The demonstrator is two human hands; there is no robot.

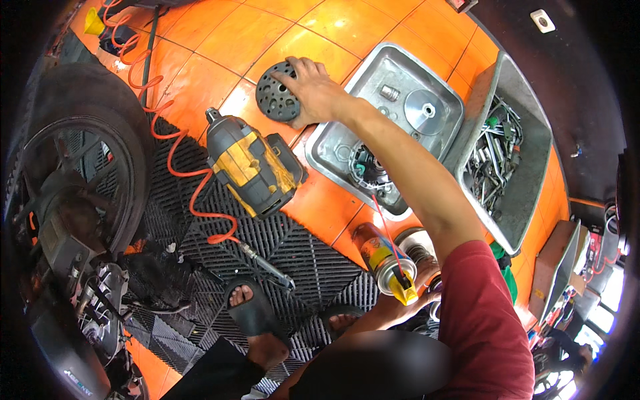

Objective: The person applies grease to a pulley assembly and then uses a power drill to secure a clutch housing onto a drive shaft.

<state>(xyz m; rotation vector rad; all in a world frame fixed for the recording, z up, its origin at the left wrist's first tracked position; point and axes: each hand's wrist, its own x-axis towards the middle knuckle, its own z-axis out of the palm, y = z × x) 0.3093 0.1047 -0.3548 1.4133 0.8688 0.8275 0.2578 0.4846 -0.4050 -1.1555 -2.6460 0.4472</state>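
Observation:
My right hand (310, 90) grips the rim of a round black clutch bell (275, 100) with many holes, over the orange tiles. My left hand (390, 312) is low in view, next to a spray can (373, 250) with a yellow nozzle and red straw. The can and my sleeve hide its fingers. Close beside it is a metal pulley with a coil spring (421, 253), partly behind my right arm. Beyond the arm lies a metal tray (383, 60) holding a silver disc (427, 112), a small socket-like cylinder (390, 92) and a dark ringed part (367, 167).
A yellow and black impact wrench (250, 163) stands near the tray. An orange coiled hose (180, 172) ends in an air gun (267, 267) on the black mat (307, 247). A bin of tools (527, 180) is at right, a motorcycle wheel (77, 160) at left.

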